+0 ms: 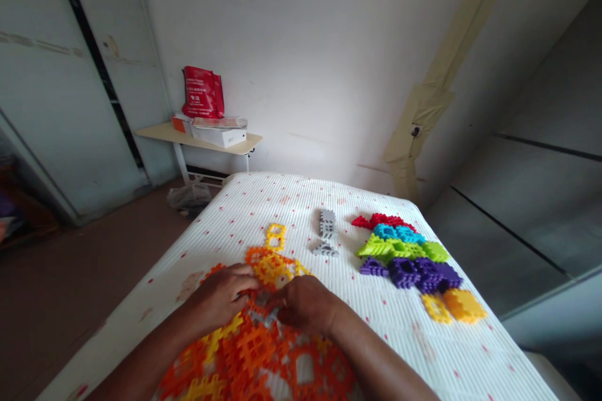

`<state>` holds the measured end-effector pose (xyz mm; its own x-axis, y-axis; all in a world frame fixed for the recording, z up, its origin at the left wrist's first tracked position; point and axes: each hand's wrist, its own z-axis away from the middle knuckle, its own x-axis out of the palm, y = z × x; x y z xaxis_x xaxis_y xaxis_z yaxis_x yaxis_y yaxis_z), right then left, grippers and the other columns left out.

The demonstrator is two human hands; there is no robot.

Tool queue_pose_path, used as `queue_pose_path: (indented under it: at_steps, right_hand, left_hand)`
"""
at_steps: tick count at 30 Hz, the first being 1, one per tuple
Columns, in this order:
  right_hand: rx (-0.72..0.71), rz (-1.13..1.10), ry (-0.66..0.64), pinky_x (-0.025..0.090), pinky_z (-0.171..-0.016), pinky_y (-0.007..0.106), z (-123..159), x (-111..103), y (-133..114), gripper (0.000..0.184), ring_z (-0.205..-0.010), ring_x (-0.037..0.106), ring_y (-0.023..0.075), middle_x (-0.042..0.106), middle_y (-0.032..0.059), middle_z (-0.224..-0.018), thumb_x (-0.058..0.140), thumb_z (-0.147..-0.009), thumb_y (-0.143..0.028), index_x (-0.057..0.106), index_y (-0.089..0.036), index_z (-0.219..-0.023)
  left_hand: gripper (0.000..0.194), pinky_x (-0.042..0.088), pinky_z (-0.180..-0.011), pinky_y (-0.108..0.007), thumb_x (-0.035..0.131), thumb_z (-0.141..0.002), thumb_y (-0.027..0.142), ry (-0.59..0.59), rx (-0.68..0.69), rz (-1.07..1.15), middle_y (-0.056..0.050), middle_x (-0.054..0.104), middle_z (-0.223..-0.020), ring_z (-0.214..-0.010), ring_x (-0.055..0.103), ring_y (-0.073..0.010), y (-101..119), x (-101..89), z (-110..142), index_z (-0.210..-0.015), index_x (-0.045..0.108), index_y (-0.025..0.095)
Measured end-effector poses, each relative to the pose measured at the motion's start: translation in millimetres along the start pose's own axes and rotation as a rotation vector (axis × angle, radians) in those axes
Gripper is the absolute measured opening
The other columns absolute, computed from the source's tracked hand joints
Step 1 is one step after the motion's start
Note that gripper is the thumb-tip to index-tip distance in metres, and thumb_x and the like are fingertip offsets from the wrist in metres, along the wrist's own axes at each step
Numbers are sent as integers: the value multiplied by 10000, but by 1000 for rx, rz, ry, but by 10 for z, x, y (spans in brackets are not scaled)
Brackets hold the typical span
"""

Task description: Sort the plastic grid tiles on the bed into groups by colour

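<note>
My left hand and my right hand meet over a flat lattice of orange and yellow plastic waffle blocks, with their fingers curled on it. A grey piece shows between my fingertips, partly hidden. A small yellow square block stands at the lattice's far end. Beyond my right hand lie two grey block pieces, and sorted rows of red, teal, lime and purple blocks lie further right.
Everything lies on a white ribbed mattress with red specks, its edges dropping to a brown floor on the left. Yellow-orange blocks sit near its right side. A small table holding a red bag and white box stands beyond.
</note>
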<state>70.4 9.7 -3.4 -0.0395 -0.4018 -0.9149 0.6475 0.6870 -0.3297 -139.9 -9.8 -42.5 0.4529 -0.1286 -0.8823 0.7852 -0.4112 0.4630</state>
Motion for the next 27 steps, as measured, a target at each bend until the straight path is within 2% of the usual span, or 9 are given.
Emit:
queue_pose_path:
  at_steps: [3, 5, 8, 13, 18, 24, 27]
  right_hand:
    - [59, 42, 124, 448, -756, 244, -5, -24, 39, 415, -921, 629, 172, 681, 15, -1041, 528, -754, -192, 605, -276, -1152]
    - [90, 67, 143, 452, -738, 243, -9, -30, 57, 345, -903, 632, 172, 680, 21, -1024, 536, -740, -198, 636, -253, -1066]
    - [137, 143, 74, 459, -676, 247, -20, -18, 28, 213, -845, 647, 186, 694, 23, -939, 542, -740, -216, 671, -235, -909]
    - [148, 256, 94, 490, -648, 287, -68, 80, -77, 247, -828, 655, 220, 679, 66, -973, 557, -775, -301, 647, -194, -978]
    - [130, 349, 74, 512, -604, 314, -124, 172, -98, 240, -781, 659, 231, 675, 72, -910, 572, -783, -340, 647, -169, -933]
    - [117, 363, 53, 521, -606, 325, -125, 109, -91, 210, -800, 662, 228, 680, 59, -921, 496, -827, -255, 650, -174, -945]
    - [136, 358, 57, 518, -611, 333, -122, 107, -103, 234, -787, 660, 235, 680, 64, -904, 544, -811, -349, 657, -173, -917]
  left_hand:
    - [412, 446, -801, -261, 460, -687, 82, 46, -34, 69, -26, 664, -1021, -912, 599, -166, -32, 31, 3, -1010, 661, 241]
    - [433, 457, -772, -254, 464, -690, 87, 72, -58, 83, -25, 663, -1051, -881, 605, -160, -39, 48, 4, -1056, 638, 237]
    - [331, 452, -717, -241, 476, -695, 103, 62, -61, 58, -21, 667, -935, -807, 604, -152, -28, 52, 2, -946, 657, 220]
    - [209, 418, -684, -236, 478, -713, 119, 33, -25, -19, -16, 625, -811, -769, 587, -148, -6, 44, -10, -788, 654, 206]
    - [215, 408, -698, -244, 461, -708, 105, 11, -8, -43, -25, 611, -811, -781, 576, -155, -11, 65, -20, -772, 645, 197]
    - [231, 416, -699, -243, 447, -722, 121, 37, 5, -20, -17, 610, -801, -761, 571, -155, -35, 92, -24, -785, 648, 216]
    - [231, 423, -693, -240, 449, -729, 133, 55, 13, -9, -16, 615, -795, -752, 573, -155, -62, 106, -25, -793, 652, 222]
